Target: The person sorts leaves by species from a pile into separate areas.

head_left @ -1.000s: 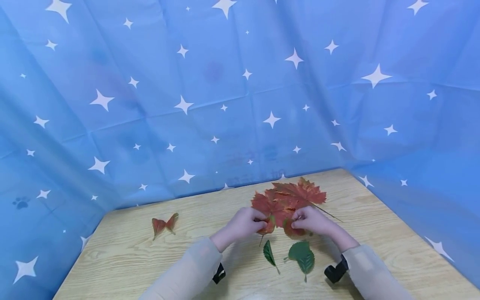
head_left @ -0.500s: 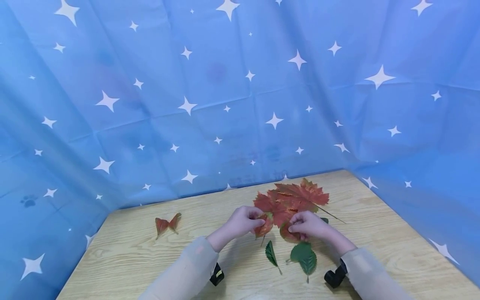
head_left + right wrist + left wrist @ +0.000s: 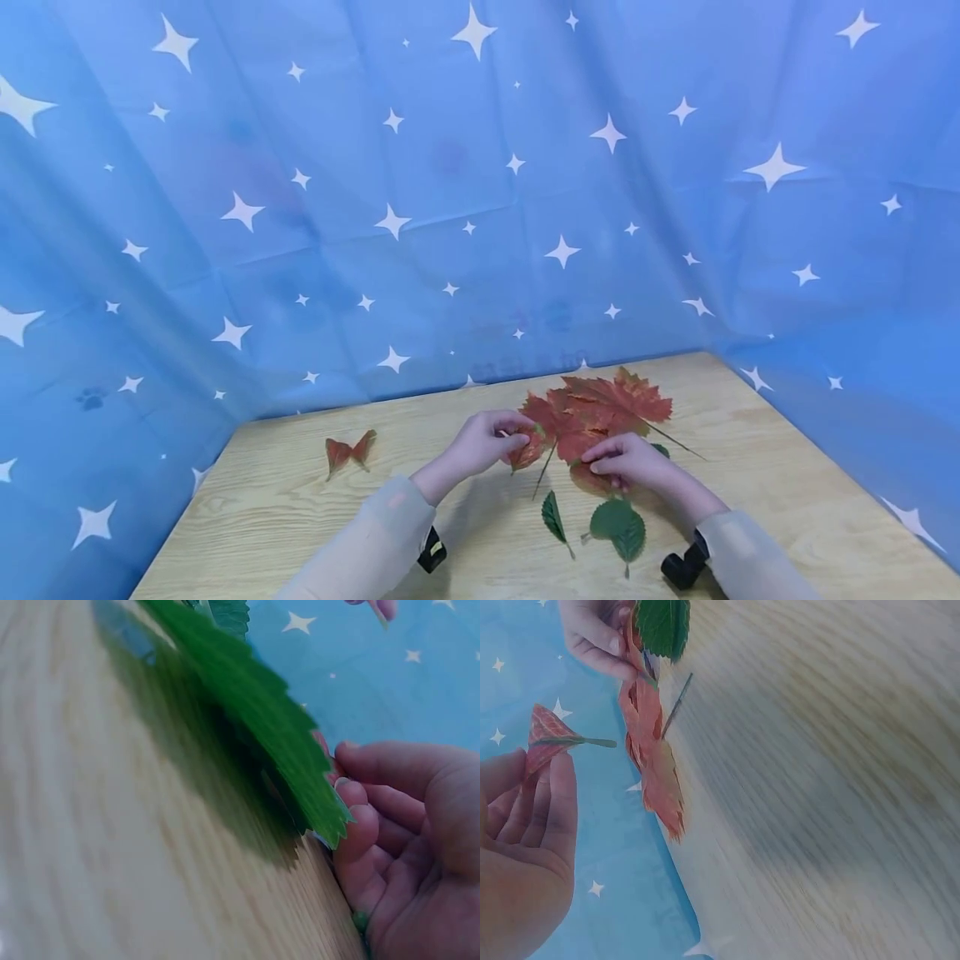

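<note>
In the head view my left hand (image 3: 480, 450) pinches a small red leaf (image 3: 527, 452) at the left edge of the pile of red maple leaves (image 3: 600, 404). The left wrist view shows this red leaf (image 3: 549, 739) between thumb and fingertips, its green stem sticking out, raised off the table. My right hand (image 3: 639, 463) bends over a rounded reddish leaf (image 3: 587, 478) in front of the pile, thumb and index finger pinching its edge. A green serrated leaf (image 3: 255, 712) stands large before the right wrist camera and casts a shadow on the wood.
Closer to me lie a narrow green leaf (image 3: 552, 515) and a pair of broader green leaves (image 3: 621, 525). Another green leaf (image 3: 660, 450) peeks out behind my right hand. Two small red leaves (image 3: 350, 452) lie farther left on the wooden table (image 3: 285, 517). A blue star-patterned cloth (image 3: 450, 208) hangs behind.
The head view has shifted, so the table appears farther right and lower. Against the maple pile, both hands have moved left with their leaves; a green leaf and a maple stem have come into sight.
</note>
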Motion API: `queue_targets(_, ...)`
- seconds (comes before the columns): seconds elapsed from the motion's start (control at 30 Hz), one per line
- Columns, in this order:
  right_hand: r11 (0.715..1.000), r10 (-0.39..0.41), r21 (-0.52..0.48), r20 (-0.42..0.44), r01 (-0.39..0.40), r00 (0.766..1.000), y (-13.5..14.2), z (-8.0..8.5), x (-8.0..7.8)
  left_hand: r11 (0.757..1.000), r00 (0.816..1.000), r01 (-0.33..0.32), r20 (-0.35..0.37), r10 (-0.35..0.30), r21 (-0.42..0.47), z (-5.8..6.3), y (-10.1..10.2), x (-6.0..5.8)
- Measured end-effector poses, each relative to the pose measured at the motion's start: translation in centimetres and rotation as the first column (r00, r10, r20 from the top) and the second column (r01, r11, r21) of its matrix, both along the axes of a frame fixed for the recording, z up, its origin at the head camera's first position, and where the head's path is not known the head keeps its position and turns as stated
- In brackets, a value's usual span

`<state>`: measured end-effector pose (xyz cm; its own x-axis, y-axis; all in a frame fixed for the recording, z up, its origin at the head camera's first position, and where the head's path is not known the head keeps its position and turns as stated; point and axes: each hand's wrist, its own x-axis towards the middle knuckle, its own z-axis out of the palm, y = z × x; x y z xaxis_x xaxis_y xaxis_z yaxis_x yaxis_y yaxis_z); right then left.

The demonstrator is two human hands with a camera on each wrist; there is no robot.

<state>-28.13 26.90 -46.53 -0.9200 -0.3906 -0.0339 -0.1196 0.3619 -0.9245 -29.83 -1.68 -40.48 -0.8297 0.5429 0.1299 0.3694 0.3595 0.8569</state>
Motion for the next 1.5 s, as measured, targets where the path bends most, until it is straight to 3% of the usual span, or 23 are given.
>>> queue_targets(0.13,1.000,-0.008,-0.003,0.023,0.008,1.000,0.1,-0.1,0.2,1.000,1.000,0.004,0.010,-0.004,0.014,-0.1,-0.6,0.0)
queue_targets(0.47,0.999,0.020,-0.029,0.052,-0.018,0.998,-0.1,0.0,-0.1,0.994,0.993,-0.070,0.098,0.062,0.083,-0.6,-2.6,-0.2)
queue_targets(0.9,0.999,0.014,-0.035,0.072,-0.012,0.997,-0.1,0.3,-0.1,0.989,0.987,-0.114,0.121,0.102,0.097,-0.9,-4.8,-0.5)
queue_targets(1.2,0.999,0.003,-0.035,0.103,0.001,0.995,0.0,0.4,-0.2,0.977,0.981,-0.175,0.102,0.163,0.122,-1.8,-6.5,-1.1)
queue_targets(1.5,0.999,0.015,-0.039,0.100,-0.012,0.995,-0.1,0.2,0.0,0.963,0.967,-0.255,0.048,0.251,0.093,-2.2,-9.3,-1.9)
